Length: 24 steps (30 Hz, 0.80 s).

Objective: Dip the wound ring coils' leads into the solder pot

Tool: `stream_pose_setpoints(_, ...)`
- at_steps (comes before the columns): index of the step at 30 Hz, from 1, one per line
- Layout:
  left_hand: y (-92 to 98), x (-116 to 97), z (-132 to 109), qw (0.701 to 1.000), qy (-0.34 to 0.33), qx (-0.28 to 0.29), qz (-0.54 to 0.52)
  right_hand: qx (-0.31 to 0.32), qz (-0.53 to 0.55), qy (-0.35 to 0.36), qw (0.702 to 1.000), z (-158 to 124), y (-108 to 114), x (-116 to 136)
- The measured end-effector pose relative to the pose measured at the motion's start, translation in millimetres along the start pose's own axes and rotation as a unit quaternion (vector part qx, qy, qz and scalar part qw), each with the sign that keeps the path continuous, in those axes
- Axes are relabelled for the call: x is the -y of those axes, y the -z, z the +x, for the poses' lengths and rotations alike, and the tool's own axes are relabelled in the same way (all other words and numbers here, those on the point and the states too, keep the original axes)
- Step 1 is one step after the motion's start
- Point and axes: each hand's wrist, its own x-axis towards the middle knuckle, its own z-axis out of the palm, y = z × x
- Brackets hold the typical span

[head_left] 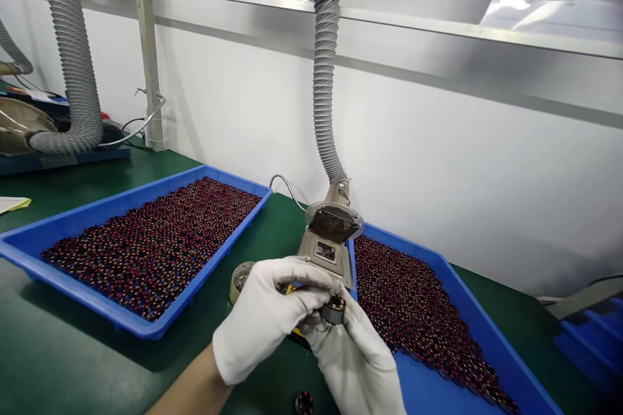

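Both my hands wear white gloves and meet in front of me, just below a fume extractor head (332,233). My right hand (357,356) pinches a small round wound coil (335,309) between thumb and fingers. My left hand (265,314) is curled closed beside it, its fingers touching the same coil; a yellow-and-black tool shows partly under it, but what it grips is hidden. A small round tin (239,279) sits just behind my left hand.
Two blue trays hold several dark red coils: one on the left (97,217), one on the right (467,298). A grey ribbed hose (325,78) rises from the extractor. Another hose (73,58) stands far left. One loose coil (304,402) lies on the green mat.
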Motion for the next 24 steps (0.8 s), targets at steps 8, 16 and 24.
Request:
stream_pose_setpoints(8, 13.2, -5, -2, 0.997, -0.013, -0.010, 0.076, 0.008, -0.022, 0.003, 1.000, -1, 7, 1)
stream_pose_setpoints(16, -4.3, -2, -4, 0.984, -0.130, 0.024, 0.121, -0.062, -0.183, 0.084, 0.978, -4, 3, 2)
stream_pose_setpoints(24, 9.9, -5, -12, 0.973, -0.180, -0.076, 0.121, -0.160, -0.382, 0.318, 0.853, 7, 20, -2)
